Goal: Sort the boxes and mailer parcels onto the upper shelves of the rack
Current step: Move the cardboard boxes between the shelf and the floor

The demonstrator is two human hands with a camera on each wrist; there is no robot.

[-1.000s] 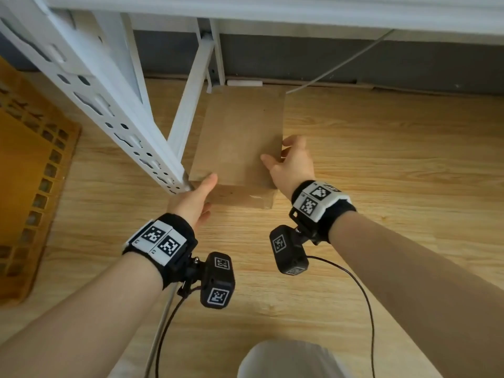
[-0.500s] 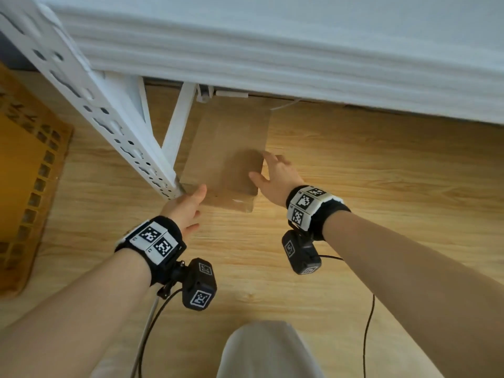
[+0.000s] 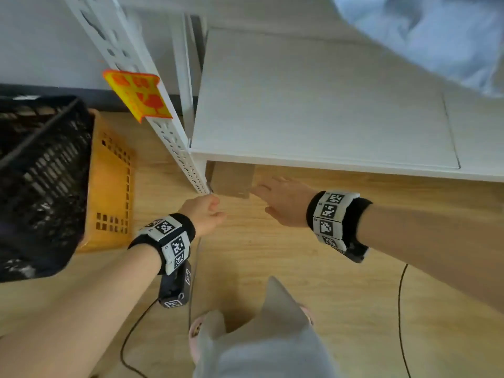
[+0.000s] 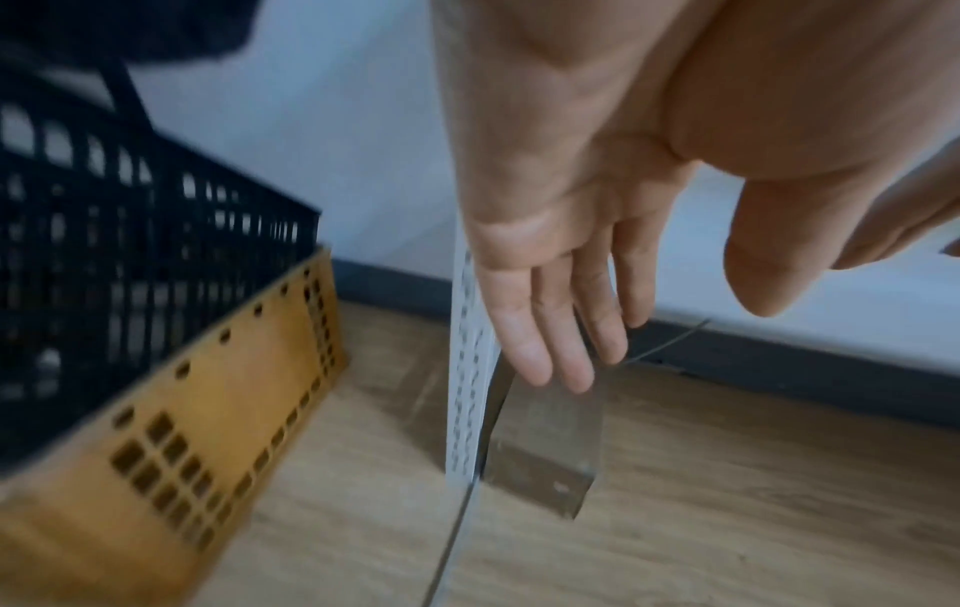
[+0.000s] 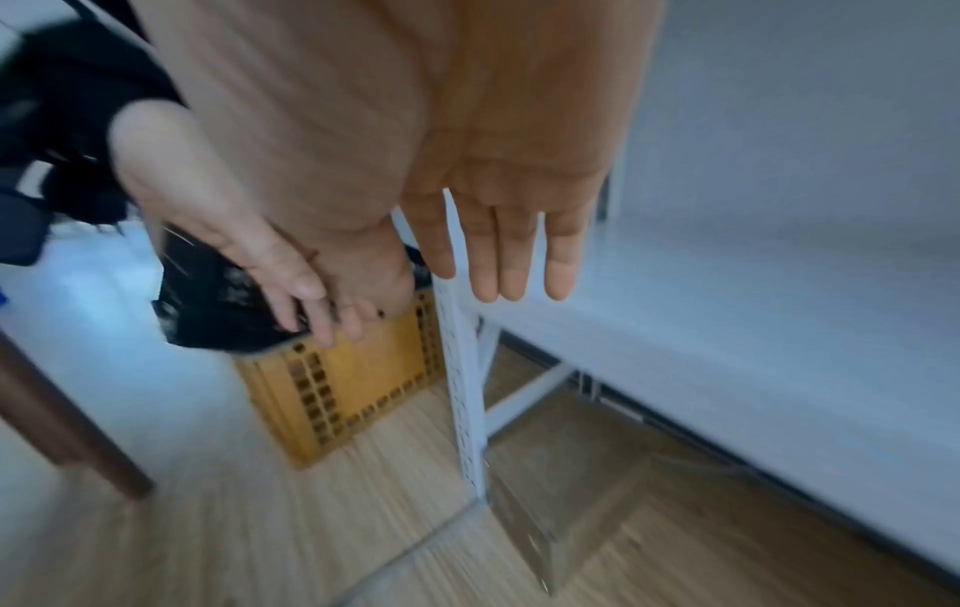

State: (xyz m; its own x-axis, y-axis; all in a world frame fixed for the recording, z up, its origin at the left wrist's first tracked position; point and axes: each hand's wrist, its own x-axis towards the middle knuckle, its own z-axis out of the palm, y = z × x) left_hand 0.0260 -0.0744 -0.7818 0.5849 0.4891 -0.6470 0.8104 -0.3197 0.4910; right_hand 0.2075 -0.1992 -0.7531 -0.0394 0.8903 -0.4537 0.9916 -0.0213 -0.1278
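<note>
A brown cardboard box (image 3: 231, 181) lies on the wooden floor under the lowest white shelf (image 3: 313, 105) of the rack, beside the front post (image 3: 174, 143). The shelf hides most of it; only its near end shows. The box (image 4: 545, 451) also appears below my fingers in the left wrist view, and blurred (image 5: 571, 493) in the right wrist view. My left hand (image 3: 207, 211) hovers just in front of the box's left corner, fingers (image 4: 545, 328) straight, holding nothing. My right hand (image 3: 281, 200) is at the box's right corner, fingers (image 5: 509, 254) straight and empty.
A black mesh basket (image 3: 38, 173) rests on an orange perforated crate (image 3: 111, 186) on the floor to the left. An orange-yellow label (image 3: 139, 96) sticks out from the rack post. Something pale blue and blurred (image 3: 425, 31) fills the top right. Cables trail on the floor.
Both hands have come off the box's sides and drawn back toward me. The view has risen, so the white shelf now covers most of the box.
</note>
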